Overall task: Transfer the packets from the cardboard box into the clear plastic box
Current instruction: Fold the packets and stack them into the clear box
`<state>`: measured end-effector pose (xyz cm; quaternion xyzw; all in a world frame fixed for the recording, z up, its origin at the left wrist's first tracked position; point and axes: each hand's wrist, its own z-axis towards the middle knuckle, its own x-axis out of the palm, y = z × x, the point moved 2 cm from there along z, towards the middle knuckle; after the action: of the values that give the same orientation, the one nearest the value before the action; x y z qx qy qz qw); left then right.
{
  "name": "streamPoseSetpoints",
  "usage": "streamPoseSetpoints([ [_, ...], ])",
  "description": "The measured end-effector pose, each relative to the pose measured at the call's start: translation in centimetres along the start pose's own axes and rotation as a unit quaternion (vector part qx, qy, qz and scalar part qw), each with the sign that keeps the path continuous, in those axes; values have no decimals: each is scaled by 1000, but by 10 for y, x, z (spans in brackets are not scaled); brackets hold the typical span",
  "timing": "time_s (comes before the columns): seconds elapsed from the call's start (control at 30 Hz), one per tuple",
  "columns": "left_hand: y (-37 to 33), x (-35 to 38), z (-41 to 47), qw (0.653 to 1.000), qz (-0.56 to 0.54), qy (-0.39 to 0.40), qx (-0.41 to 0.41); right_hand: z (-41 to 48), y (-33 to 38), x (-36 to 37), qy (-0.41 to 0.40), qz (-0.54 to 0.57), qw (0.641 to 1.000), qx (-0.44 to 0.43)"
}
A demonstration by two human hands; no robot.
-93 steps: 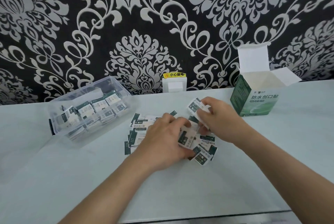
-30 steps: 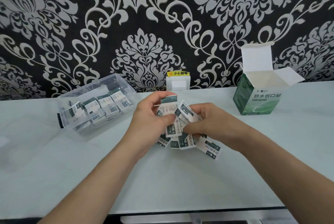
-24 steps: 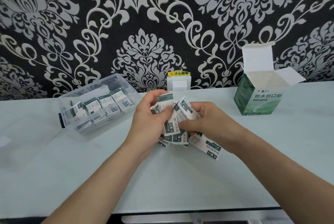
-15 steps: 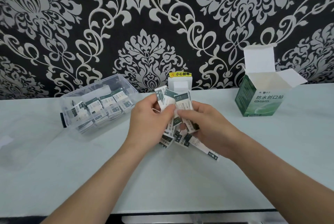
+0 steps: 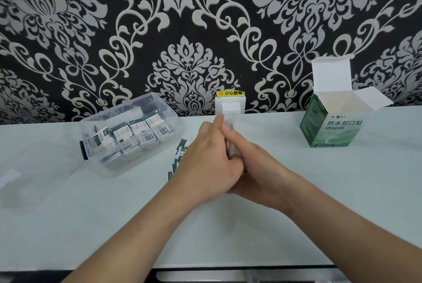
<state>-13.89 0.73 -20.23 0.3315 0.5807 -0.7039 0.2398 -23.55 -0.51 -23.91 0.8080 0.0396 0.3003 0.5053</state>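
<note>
Fingers point(image 5: 216, 124) around edge-up packets point(image 5: 231, 145), lengthwise forward

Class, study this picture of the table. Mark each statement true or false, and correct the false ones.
1. The cardboard box stands upright with open flaps. True.
2. The clear plastic box is empty. False: packets lie inside it.
3. The left hand and right hand hold a stack of packets between them. True.
4. The clear plastic box stands right of the cardboard box. False: it stands left.
5. Every packet is in a box or a hand. False: loose packets lie beside the left hand.
</note>
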Motion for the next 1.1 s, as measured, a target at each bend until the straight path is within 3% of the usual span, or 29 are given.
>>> streamPoseSetpoints([
  [0.13, 2, -8, 0, 997, 4, 66, 27, 3, 3, -8, -20, 76, 997, 6],
  [0.3, 10, -4, -3, 994, 1, 85, 67, 0, 7, -6, 6, 106, 994, 17],
  [0.63, 27, -2, 7, 994, 6, 32, 103, -5, 7, -7, -6, -54, 999, 0],
  [0.87, 26, 2, 7, 971, 98, -16, 217, -2, 8, -11, 41, -61, 997, 3],
  [0.97, 30, -3, 10, 976, 81, -13, 201, -4, 10, -11, 102, -46, 994, 13],
  [1.1, 30, -3, 10, 981, -10, 23, 193, -5, 11, -13, 110, 21, 993, 31],
])
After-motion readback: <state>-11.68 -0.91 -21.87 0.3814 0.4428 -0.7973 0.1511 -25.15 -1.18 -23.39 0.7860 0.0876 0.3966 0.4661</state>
